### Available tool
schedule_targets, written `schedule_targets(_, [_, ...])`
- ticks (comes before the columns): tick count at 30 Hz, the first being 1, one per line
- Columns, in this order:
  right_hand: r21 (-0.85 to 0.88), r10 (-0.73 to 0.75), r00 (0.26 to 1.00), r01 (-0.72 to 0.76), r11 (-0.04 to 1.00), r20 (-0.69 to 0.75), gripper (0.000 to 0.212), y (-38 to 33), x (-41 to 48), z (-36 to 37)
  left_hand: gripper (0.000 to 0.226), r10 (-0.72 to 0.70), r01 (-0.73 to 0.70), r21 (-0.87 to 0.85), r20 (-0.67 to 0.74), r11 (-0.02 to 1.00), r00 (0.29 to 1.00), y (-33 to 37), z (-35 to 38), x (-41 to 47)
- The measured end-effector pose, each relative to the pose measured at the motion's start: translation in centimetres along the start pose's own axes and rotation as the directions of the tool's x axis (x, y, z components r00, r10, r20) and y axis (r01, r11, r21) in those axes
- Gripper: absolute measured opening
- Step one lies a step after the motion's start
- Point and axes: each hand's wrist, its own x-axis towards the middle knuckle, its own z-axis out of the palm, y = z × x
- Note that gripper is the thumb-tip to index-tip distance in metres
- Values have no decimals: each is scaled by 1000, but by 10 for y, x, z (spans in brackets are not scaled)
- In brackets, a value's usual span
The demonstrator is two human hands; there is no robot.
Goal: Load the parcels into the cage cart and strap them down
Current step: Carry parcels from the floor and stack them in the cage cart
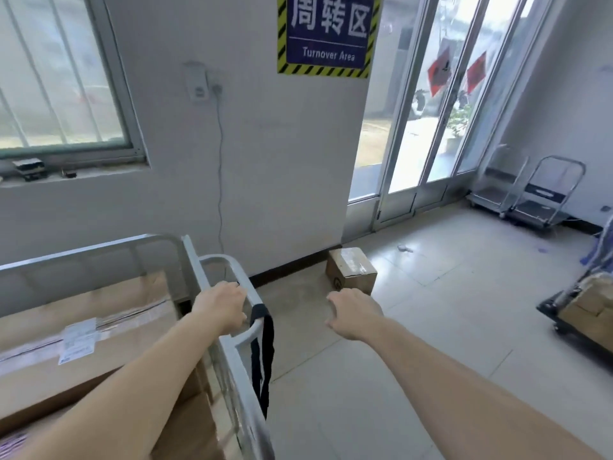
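A grey metal cage cart (212, 290) stands at the lower left, holding large cardboard parcels (99, 330), one with a white label. My left hand (221, 307) grips the cart's curved handle bar. A black strap (262, 353) hangs from that bar just right of the hand. A small brown parcel (352, 269) sits on the tiled floor by the wall's base. My right hand (353, 313) reaches out in the air in front of that parcel, fingers loosely spread, holding nothing.
White wall with a blue "Turnover Area" sign (326, 34) ahead, barred window (59, 78) at left. Glass doors (441, 104) at right. Two folding platform trolleys (534, 200) stand in the far right corner. Another trolley with a box (587, 310) is at the right edge.
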Motion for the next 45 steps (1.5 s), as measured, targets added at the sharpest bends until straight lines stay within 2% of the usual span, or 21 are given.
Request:
schedule_targets(9, [32,148,989,-148,988,21,46,147,41,-27,35,143,-142,78,-2,987,990,120,-26,115])
schedule_targets(16, [32,226,972,-228,973,65,49,227,141,-33,35,205,-204,108,4,973,979,173,-24,255])
schedule_targets(25, [79,261,957,-273,959,128,47,313,264,-46,35,229,-238,102,93,966,969,221,-25,406])
schedule_targets(31, [67,225,957,-241,968,181,49,384,357,-39,35,189,-206,105,153,973,970,254,-14,507])
schedule_targets(39, [51,183,956,-199,979,230,46,484,491,-40,34,91,-99,23,236,995,968,302,-1,638])
schedule_targets(45, [56,168,932,-196,979,320,44,535,590,-30,36,50,-44,-28,313,999,948,319,17,737])
